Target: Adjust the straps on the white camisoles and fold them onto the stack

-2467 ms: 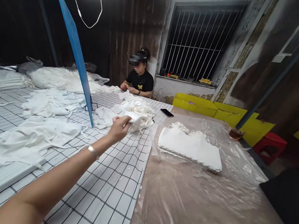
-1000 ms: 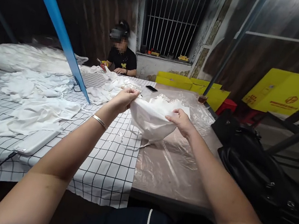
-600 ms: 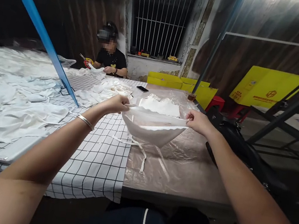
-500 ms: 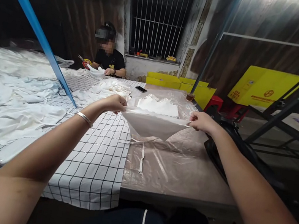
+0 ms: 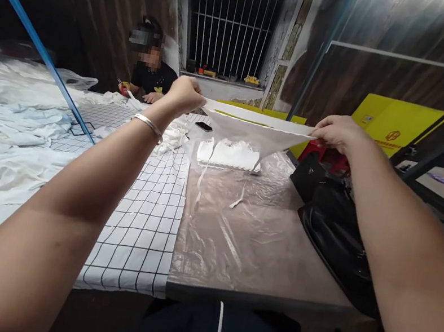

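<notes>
Head view has my left hand (image 5: 183, 94) and right hand (image 5: 336, 133) each pinched on the white cloth piece (image 5: 254, 127), lifted above the table (image 5: 256, 263); I'd judge even tension keeps its edge straight.

White fabric piece (image 5: 250, 128): thin, translucent, stretched taut above the table. Triangular sag (two straps dangling).

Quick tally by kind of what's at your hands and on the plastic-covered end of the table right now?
White fabric piece, stretched between left hand and right hand: 1
Stack of white pieces: 1
Phone: 1
Black bag at the table's right edge: 1
Total: 4
</notes>
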{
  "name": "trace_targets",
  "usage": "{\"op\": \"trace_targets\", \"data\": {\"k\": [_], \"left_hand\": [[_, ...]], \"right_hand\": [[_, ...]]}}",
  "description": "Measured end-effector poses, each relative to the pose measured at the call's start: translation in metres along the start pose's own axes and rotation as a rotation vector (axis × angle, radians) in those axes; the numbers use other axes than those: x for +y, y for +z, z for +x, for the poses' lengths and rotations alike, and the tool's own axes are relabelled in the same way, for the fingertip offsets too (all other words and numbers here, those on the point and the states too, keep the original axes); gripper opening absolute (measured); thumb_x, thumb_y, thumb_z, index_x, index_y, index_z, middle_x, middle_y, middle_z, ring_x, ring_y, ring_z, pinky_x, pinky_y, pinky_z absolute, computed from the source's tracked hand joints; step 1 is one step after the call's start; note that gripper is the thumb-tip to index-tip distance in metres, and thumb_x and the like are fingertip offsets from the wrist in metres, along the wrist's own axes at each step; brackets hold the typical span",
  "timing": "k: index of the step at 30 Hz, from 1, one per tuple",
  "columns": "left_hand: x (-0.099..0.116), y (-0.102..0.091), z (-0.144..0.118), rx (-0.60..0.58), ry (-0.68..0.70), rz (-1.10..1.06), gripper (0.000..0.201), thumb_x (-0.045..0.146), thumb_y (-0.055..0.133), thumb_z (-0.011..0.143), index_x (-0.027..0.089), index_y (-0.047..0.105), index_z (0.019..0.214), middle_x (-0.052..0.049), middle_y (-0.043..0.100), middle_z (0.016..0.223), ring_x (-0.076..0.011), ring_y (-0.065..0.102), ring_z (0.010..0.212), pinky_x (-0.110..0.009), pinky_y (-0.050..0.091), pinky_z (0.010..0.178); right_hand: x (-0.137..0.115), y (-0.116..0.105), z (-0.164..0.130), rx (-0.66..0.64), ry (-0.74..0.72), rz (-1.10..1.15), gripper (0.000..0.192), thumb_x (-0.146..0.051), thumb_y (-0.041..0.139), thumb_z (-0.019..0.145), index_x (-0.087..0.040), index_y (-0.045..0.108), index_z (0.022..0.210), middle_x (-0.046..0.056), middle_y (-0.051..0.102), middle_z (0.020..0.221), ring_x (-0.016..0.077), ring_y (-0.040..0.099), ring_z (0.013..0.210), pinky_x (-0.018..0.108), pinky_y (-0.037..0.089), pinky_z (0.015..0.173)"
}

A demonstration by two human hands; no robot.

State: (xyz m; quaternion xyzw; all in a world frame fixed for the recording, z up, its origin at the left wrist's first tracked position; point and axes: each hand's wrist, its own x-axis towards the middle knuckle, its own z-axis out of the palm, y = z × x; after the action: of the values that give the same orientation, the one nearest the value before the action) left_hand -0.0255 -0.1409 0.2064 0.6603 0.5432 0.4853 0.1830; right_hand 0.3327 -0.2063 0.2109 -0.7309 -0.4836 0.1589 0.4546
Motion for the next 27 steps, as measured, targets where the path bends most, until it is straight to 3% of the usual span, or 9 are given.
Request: {"op": "trace_targets", "data": {"k": [3, 7, 10, 12, 18, 20, 22, 25, 27], "left_hand": [[-0.023, 0.004, -0.063, -0.150, 0.094, 0.185, 0.009, 0.012, 0.067, 0.069, 0.014, 0.058, 0.070, 0.000, 0.050, 0.057, -0.0149, 0.053, 0.062, -0.027, 0.043, 0.063], [-0.079, 0.022, -0.196, -0.434, 0.066, 0.418, 0.011, 0.011, 0.060, 0.070, 0.021, 0.056, 0.074, 0.000, 0.058, 0.061, -0.0181, 0.055, 0.061, -0.027, 0.037, 0.058], [-0.109, 0.032, -0.279, -0.571, -0.009, 0.548, 0.019, 0.010, 0.055, 0.071, 0.025, 0.055, 0.082, -0.001, 0.064, 0.070, -0.0220, 0.060, 0.067, -0.029, 0.034, 0.057], [-0.115, 0.032, -0.311, -0.588, -0.032, 0.594, 0.019, 0.013, 0.054, 0.072, 0.027, 0.054, 0.085, -0.001, 0.067, 0.076, -0.0230, 0.062, 0.071, -0.029, 0.034, 0.059], [-0.100, 0.021, -0.335, -0.596, -0.146, 0.660, 0.015, 0.019, 0.050, 0.079, 0.025, 0.056, 0.092, -0.001, 0.066, 0.078, -0.0216, 0.062, 0.075, -0.028, 0.036, 0.060], [-0.098, 0.017, -0.337, -0.578, -0.116, 0.654, 0.016, 0.017, 0.050, 0.079, 0.023, 0.059, 0.092, -0.002, 0.065, 0.082, -0.0219, 0.062, 0.080, -0.029, 0.038, 0.064], [-0.100, 0.013, -0.336, -0.583, 0.001, 0.599, 0.016, 0.016, 0.054, 0.077, 0.022, 0.062, 0.090, -0.005, 0.064, 0.089, -0.0232, 0.060, 0.087, -0.030, 0.042, 0.070], [-0.107, 0.007, -0.324, -0.611, 0.141, 0.361, 0.011, 0.026, 0.058, 0.081, 0.021, 0.065, 0.087, -0.005, 0.060, 0.091, -0.0215, 0.058, 0.087, -0.032, 0.045, 0.074], [-0.113, 0.007, -0.312, -0.537, 0.174, 0.224, 0.018, 0.035, 0.055, 0.086, 0.020, 0.063, 0.088, -0.005, 0.058, 0.090, -0.0187, 0.057, 0.082, -0.030, 0.046, 0.072]], "right_hand": [[0.035, -0.007, -0.035, -0.097, -0.042, -0.104, 0.018, -0.004, 0.073, 0.066, -0.013, 0.058, 0.068, -0.003, 0.053, 0.056, 0.0084, 0.050, 0.049, 0.023, 0.041, 0.050], [0.122, 0.010, -0.127, -0.267, -0.064, -0.279, 0.019, -0.003, 0.068, 0.058, -0.018, 0.056, 0.060, -0.004, 0.052, 0.051, 0.0113, 0.049, 0.049, 0.023, 0.035, 0.048], [0.181, 0.031, -0.196, -0.275, 0.007, -0.365, 0.014, -0.007, 0.059, 0.057, -0.019, 0.053, 0.056, -0.004, 0.051, 0.051, 0.0121, 0.048, 0.052, 0.023, 0.035, 0.050], [0.205, 0.039, -0.228, -0.231, 0.032, -0.347, 0.009, -0.012, 0.056, 0.057, -0.020, 0.053, 0.060, -0.004, 0.053, 0.055, 0.0128, 0.049, 0.054, 0.024, 0.037, 0.053], [0.222, 0.041, -0.264, -0.098, 0.100, -0.260, 0.010, -0.022, 0.053, 0.055, -0.021, 0.056, 0.064, -0.002, 0.054, 0.064, 0.0149, 0.051, 0.060, 0.027, 0.042, 0.059], [0.223, 0.037, -0.265, -0.137, 0.098, -0.245, 0.014, -0.022, 0.052, 0.055, -0.020, 0.060, 0.067, 0.000, 0.055, 0.068, 0.0152, 0.052, 0.062, 0.028, 0.044, 0.062], [0.223, 0.028, -0.265, -0.221, 0.071, -0.254, 0.021, -0.023, 0.054, 0.057, -0.020, 0.066, 0.074, 0.001, 0.056, 0.074, 0.0155, 0.053, 0.063, 0.029, 0.046, 0.064], [0.216, 0.012, -0.262, -0.406, -0.010, -0.230, 0.033, -0.030, 0.066, 0.061, -0.022, 0.071, 0.093, 0.004, 0.060, 0.087, 0.0179, 0.057, 0.073, 0.030, 0.051, 0.070], [0.204, 0.009, -0.263, -0.446, -0.090, -0.190, 0.038, -0.040, 0.070, 0.066, -0.022, 0.070, 0.100, 0.006, 0.062, 0.094, 0.0198, 0.060, 0.081, 0.032, 0.052, 0.075]]}}
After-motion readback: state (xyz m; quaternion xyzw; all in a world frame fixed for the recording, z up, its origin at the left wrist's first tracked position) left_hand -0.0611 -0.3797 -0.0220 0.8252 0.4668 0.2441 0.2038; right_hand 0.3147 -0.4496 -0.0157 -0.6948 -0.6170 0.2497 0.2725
